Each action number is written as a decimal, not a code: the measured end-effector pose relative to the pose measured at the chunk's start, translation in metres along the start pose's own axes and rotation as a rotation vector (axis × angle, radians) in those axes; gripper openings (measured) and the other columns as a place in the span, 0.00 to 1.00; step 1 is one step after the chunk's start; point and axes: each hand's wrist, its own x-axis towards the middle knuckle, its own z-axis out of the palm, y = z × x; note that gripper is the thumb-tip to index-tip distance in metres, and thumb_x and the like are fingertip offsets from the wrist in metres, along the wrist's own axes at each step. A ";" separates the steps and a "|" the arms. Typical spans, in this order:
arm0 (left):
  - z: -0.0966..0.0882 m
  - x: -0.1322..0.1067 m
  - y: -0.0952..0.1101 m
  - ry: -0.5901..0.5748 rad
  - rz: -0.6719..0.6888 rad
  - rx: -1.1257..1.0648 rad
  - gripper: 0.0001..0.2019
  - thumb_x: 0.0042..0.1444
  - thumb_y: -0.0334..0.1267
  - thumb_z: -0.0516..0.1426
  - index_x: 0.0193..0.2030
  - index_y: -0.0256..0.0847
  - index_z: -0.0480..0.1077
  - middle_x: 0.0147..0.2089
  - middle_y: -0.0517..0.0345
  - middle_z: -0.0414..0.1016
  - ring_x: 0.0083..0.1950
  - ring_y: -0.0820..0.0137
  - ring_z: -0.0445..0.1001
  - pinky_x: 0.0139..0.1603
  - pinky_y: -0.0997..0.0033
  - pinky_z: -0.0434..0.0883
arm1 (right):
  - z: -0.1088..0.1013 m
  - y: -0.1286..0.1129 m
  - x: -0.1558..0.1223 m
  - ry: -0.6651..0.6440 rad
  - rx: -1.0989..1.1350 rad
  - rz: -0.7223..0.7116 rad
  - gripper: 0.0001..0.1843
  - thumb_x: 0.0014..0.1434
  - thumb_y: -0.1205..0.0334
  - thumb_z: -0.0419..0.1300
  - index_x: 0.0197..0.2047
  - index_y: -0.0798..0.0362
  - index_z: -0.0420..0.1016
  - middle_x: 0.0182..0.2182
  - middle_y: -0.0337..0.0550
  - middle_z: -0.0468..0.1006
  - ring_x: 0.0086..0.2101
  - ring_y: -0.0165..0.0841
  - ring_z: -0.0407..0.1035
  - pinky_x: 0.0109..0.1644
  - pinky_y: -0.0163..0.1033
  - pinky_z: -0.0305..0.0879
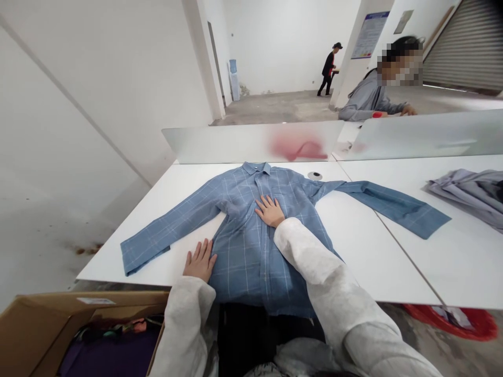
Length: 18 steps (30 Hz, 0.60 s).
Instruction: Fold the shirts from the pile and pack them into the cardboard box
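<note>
A blue shirt [241,256] with thin white checks lies front up on the white table [373,262], its collar toward the far edge. Both sleeves are spread out to the sides. My right hand [270,211] rests flat on the shirt's chest, near the button placket, fingers apart. On the left, my left hand [199,260] lies with fingers spread on the table, touching the shirt's side edge. Neither hand grips anything.
A frosted divider [236,144] runs along the table's back. Grey clothing [467,191] lies at the right. An open cardboard box [35,330] with dark cloth stands at lower left, a red-lined bin [485,325] at lower right. Beyond the divider sits a person [365,99].
</note>
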 end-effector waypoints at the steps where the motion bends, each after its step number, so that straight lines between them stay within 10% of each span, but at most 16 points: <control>1: -0.003 0.001 0.001 -0.025 -0.031 0.024 0.25 0.65 0.41 0.38 0.68 0.43 0.50 0.70 0.50 0.50 0.70 0.59 0.48 0.64 0.45 0.52 | 0.000 0.000 0.000 0.000 0.004 0.002 0.30 0.66 0.47 0.38 0.66 0.49 0.55 0.66 0.45 0.52 0.65 0.43 0.43 0.65 0.57 0.41; 8: -0.014 -0.004 0.013 0.000 -0.001 0.121 0.23 0.63 0.41 0.44 0.63 0.42 0.62 0.66 0.50 0.60 0.67 0.54 0.56 0.65 0.43 0.50 | -0.017 -0.006 0.003 -0.158 0.005 0.018 0.31 0.66 0.48 0.40 0.68 0.52 0.49 0.68 0.48 0.46 0.66 0.46 0.39 0.65 0.58 0.41; 12: 0.006 -0.020 0.028 0.121 0.161 0.045 0.23 0.63 0.43 0.45 0.62 0.40 0.62 0.66 0.48 0.59 0.66 0.56 0.58 0.64 0.49 0.55 | -0.043 -0.002 0.038 -0.365 0.021 -0.002 0.27 0.62 0.52 0.51 0.62 0.51 0.63 0.61 0.52 0.62 0.58 0.46 0.59 0.57 0.49 0.60; 18: 0.034 -0.036 0.034 0.464 0.165 -0.019 0.22 0.62 0.39 0.46 0.62 0.40 0.63 0.64 0.50 0.63 0.65 0.58 0.60 0.64 0.52 0.57 | -0.075 0.027 0.114 -0.214 0.006 0.139 0.23 0.63 0.68 0.45 0.61 0.54 0.63 0.53 0.57 0.70 0.52 0.42 0.67 0.52 0.43 0.63</control>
